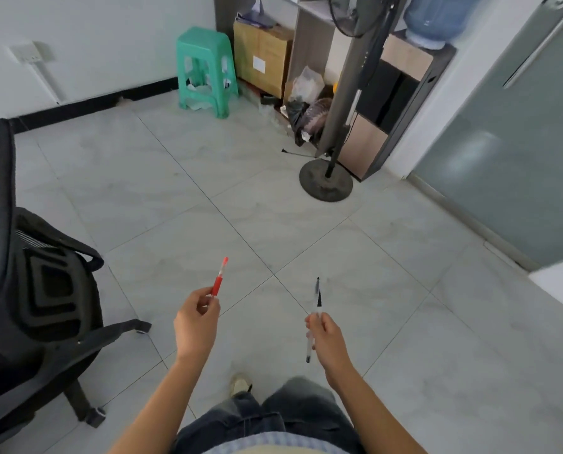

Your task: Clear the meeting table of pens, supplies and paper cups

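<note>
1. Two hands are held out over the gray tile floor, with a pen in each.
2. The left hand pinches a red pen near its low end. Its fingers are curled and closed tight on the pen. The pen points up and away.
3. The right hand holds a clear pen with black ends. Its fingers are curled round the middle of it. One end sticks up past the hand and the other pokes out below. There may be a second pen in that hand, but I cannot tell.
4. Both pens are up in the air, well apart from each other.
5. A black chair stands at the left. A green stool, a brown box and a black fan stand far off by the wall.
</note>
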The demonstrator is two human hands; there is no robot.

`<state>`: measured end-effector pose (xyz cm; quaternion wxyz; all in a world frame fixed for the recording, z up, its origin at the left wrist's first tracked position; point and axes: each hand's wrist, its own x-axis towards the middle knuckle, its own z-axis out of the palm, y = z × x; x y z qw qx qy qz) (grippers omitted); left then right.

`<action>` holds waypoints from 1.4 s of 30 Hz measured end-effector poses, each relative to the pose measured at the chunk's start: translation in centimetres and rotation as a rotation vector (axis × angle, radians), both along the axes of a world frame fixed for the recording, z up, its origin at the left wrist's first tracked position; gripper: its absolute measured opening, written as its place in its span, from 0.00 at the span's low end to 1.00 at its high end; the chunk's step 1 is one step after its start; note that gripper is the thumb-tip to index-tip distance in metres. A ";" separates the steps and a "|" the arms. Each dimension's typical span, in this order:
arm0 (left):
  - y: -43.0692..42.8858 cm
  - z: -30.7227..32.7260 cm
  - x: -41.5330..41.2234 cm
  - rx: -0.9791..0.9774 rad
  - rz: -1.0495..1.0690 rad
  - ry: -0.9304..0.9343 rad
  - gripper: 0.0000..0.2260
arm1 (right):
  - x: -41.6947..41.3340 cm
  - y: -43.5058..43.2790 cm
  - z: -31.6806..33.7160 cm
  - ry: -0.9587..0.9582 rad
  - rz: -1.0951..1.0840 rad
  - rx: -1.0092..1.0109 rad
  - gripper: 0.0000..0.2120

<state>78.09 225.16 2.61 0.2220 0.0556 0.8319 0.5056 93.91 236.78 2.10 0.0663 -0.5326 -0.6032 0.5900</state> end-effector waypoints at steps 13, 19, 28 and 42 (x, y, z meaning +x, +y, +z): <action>14.4 -1.1 -15.7 -0.038 0.127 -0.016 0.10 | -18.3 18.6 -0.7 0.097 0.084 -0.091 0.11; 24.3 1.2 -23.4 0.007 0.220 0.031 0.11 | -28.7 29.5 1.2 0.141 0.200 -0.060 0.12; 31.5 0.2 -32.3 -0.031 0.383 -0.051 0.10 | -39.4 35.7 -0.7 0.022 0.465 -0.129 0.11; 48.3 2.4 -62.1 0.153 0.368 -0.032 0.06 | -63.7 52.1 0.7 0.034 0.263 -0.018 0.12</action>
